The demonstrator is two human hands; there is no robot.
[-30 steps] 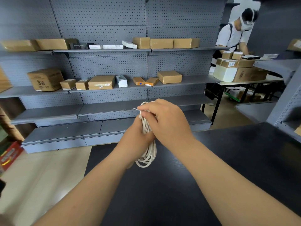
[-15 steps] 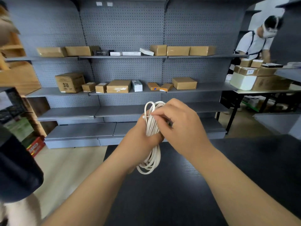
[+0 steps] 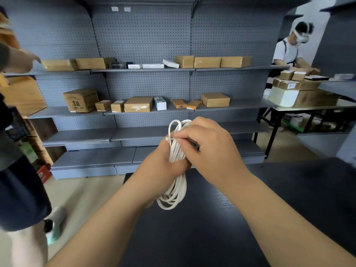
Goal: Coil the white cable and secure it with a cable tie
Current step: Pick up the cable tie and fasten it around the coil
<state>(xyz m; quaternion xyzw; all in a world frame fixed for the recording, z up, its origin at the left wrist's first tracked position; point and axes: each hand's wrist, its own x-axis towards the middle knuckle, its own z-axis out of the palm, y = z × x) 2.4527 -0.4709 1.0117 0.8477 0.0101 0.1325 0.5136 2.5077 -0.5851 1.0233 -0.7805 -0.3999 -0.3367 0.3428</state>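
Note:
The white cable (image 3: 178, 186) is wound into an upright coil of several loops, held in the air above the black table (image 3: 289, 199). My left hand (image 3: 163, 166) grips the coil around its middle from the left. My right hand (image 3: 210, 149) is at the coil's upper part, thumb and forefinger pinched on a thin white cable tie (image 3: 170, 139) that lies across the strands. The tie's small end sticks out to the left of the coil. The rest of the tie is hidden behind my fingers.
Grey pegboard shelving (image 3: 146, 89) with several cardboard boxes stands behind the table. A person in dark clothes (image 3: 17, 170) stands close at the left edge. Another person (image 3: 290, 53) works at a box-laden table (image 3: 312, 106) at the far right.
The view has swung left, bringing the person at the left into frame. My hands have kept the coil; the right fingers have shifted along the tie at the coil's top.

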